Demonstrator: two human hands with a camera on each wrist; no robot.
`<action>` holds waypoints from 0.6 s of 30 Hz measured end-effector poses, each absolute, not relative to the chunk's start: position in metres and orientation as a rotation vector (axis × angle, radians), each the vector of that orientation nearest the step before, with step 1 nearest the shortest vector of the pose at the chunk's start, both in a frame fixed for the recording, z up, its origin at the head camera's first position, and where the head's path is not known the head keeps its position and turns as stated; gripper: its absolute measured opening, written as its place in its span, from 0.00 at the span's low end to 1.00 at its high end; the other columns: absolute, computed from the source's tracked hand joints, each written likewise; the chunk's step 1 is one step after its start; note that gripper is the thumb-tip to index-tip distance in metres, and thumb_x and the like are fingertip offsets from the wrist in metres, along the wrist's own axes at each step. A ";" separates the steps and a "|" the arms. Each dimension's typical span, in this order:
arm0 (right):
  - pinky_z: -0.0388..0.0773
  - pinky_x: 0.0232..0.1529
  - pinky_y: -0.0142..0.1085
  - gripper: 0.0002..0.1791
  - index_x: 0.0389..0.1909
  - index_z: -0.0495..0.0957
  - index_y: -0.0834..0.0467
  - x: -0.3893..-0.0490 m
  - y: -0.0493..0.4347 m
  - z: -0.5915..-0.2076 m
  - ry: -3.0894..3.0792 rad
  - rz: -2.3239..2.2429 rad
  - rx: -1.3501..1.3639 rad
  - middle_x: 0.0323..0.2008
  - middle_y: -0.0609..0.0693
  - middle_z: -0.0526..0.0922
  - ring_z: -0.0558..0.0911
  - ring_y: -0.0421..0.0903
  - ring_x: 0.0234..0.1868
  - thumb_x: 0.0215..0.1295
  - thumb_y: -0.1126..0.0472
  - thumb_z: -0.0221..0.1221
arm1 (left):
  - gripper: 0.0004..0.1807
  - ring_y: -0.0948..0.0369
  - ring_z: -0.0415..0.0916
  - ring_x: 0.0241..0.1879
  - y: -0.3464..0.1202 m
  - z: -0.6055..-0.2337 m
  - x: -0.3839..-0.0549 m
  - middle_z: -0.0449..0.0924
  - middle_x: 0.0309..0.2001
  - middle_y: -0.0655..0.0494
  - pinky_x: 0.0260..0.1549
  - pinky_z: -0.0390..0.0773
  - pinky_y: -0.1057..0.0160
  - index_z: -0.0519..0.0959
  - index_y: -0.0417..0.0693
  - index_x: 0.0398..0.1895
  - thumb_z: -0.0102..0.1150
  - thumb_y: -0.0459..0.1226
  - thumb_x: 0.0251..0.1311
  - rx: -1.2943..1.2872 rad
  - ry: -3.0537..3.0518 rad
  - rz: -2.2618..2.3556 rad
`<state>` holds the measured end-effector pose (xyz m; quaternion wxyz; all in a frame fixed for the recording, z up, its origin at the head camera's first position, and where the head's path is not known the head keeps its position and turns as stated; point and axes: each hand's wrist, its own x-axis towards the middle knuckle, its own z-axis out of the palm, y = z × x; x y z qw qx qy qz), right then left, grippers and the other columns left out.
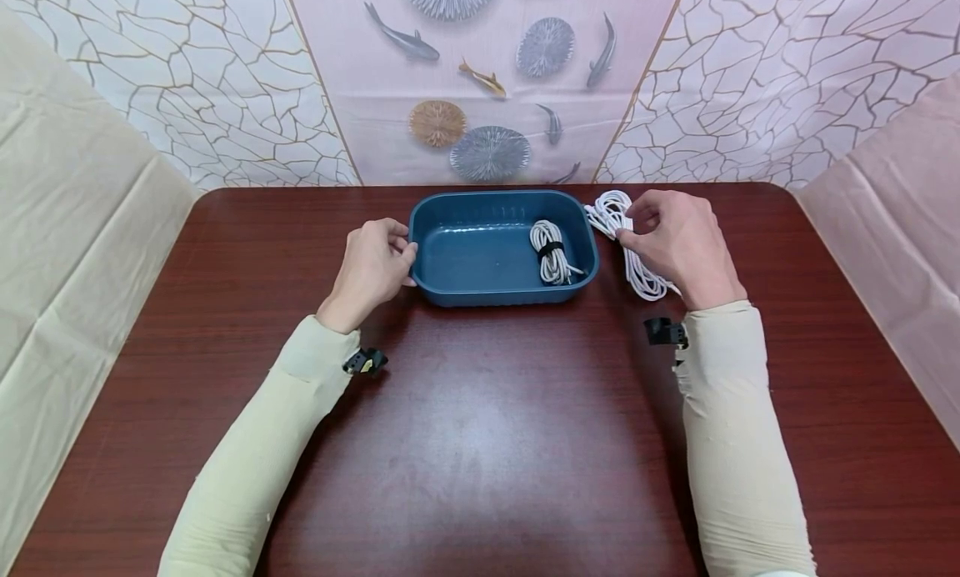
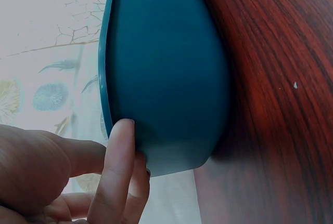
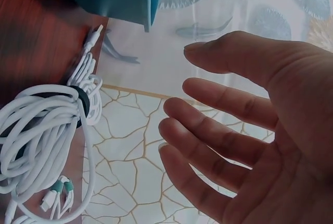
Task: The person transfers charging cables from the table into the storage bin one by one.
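A dark blue plastic bin [image 1: 495, 297] stands near the table's far edge. My left hand [image 1: 373, 262] pinches its left rim, with fingertips on the outer wall in the left wrist view. Inside the bin, toward the right, lies a coiled whitish cable [image 1: 556, 268] bound by a black strap. To the bin's right are coiled white cables [image 1: 642, 278] on the table; the right wrist view shows a thick coil [image 3: 41, 135] with a dark strap and small green-marked connectors [image 3: 58, 192]. Over these hovers my right hand [image 1: 681, 242], fingers relaxed and spread from the thumb, holding nothing.
The reddish-brown wooden table [image 1: 480, 444] reaches toward me. Behind it hangs a patterned cloth [image 1: 247, 85] with fish and crackle lines, and pale cloth walls [image 1: 75, 252] flank both sides. Small black wrist devices [image 1: 365, 362] sit at both cuffs.
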<state>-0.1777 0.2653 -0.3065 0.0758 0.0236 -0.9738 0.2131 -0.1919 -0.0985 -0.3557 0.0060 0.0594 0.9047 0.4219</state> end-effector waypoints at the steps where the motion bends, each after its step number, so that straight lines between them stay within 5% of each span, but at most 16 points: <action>1: 0.79 0.46 0.54 0.15 0.46 0.85 0.60 -0.178 0.266 -0.307 -2.916 0.640 0.063 0.44 0.64 0.87 0.83 0.58 0.46 0.64 0.55 0.65 | 0.18 0.59 0.87 0.23 -0.099 -0.356 -0.192 0.84 0.41 0.41 0.22 0.86 0.68 0.76 0.29 0.58 0.56 0.33 0.72 0.186 2.830 1.320; 13: 0.78 0.47 0.51 0.15 0.48 0.85 0.58 -0.179 0.276 -0.309 -2.914 0.686 -0.026 0.46 0.62 0.87 0.81 0.56 0.48 0.66 0.54 0.62 | 0.18 0.59 0.87 0.23 -0.098 -0.355 -0.192 0.84 0.41 0.41 0.21 0.86 0.68 0.76 0.29 0.58 0.57 0.33 0.72 0.192 2.836 1.320; 18: 0.74 0.39 0.44 0.16 0.48 0.86 0.58 -0.178 0.282 -0.310 -2.889 0.693 -0.040 0.43 0.61 0.87 0.79 0.55 0.44 0.66 0.53 0.62 | 0.17 0.59 0.86 0.22 -0.098 -0.355 -0.192 0.84 0.41 0.40 0.20 0.85 0.68 0.77 0.28 0.57 0.57 0.33 0.71 0.192 2.843 1.318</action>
